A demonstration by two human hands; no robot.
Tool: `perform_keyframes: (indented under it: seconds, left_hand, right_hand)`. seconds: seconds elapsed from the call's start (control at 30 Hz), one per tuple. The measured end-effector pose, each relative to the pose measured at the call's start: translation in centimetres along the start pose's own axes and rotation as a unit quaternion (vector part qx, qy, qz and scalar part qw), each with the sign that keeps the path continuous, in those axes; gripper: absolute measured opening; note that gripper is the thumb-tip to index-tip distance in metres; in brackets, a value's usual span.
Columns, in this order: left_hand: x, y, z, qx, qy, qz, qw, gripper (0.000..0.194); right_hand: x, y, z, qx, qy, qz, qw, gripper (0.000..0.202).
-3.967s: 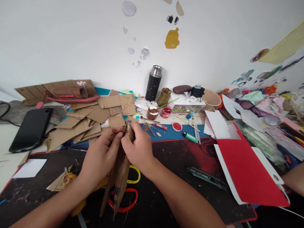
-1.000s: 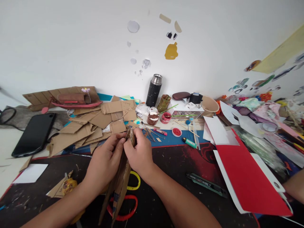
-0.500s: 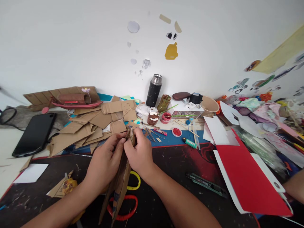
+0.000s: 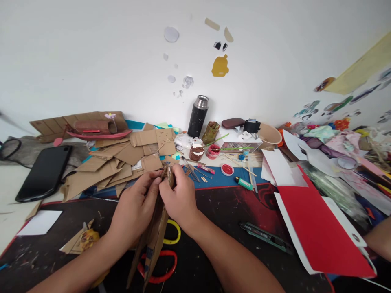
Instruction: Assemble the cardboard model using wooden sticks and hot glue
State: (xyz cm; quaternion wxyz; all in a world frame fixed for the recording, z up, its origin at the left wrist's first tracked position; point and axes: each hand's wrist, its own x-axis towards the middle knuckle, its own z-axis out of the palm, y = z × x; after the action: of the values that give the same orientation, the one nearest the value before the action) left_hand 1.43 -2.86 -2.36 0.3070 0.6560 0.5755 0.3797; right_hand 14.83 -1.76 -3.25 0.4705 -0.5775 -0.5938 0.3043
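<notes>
Both my hands pinch the far end of a long folded cardboard piece point(image 4: 157, 240), whose two strips spread apart toward me. My left hand point(image 4: 134, 203) grips it from the left, thumb and fingers pressed together at the tip. On the other side my right hand point(image 4: 180, 197) closes its thumb and bent finger on the same end. Fingers partly hide the joined tip. Beneath the cardboard lie scissors with a red handle loop point(image 4: 161, 266) and a yellow handle loop point(image 4: 174, 232); their blades are out of sight.
Cardboard scraps point(image 4: 113, 162) pile up behind my left hand, near a small model boat point(image 4: 97, 130). A black thermos point(image 4: 198, 116) stands by open paint jars point(image 4: 197, 152). To the right are a utility knife point(image 4: 265, 237) and a red folder point(image 4: 324, 232). Another person's arm point(image 4: 380, 240) shows at the right edge.
</notes>
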Motion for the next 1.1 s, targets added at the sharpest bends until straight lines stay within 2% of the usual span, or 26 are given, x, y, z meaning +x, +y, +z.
perform_keyframes:
  seconds: [1.1]
  left_hand:
    - [0.08, -0.20, 0.06, 0.007, 0.000, 0.005, 1.000, 0.039]
  right_hand:
    - [0.03, -0.03, -0.01, -0.002, 0.007, -0.002, 1.000, 0.016]
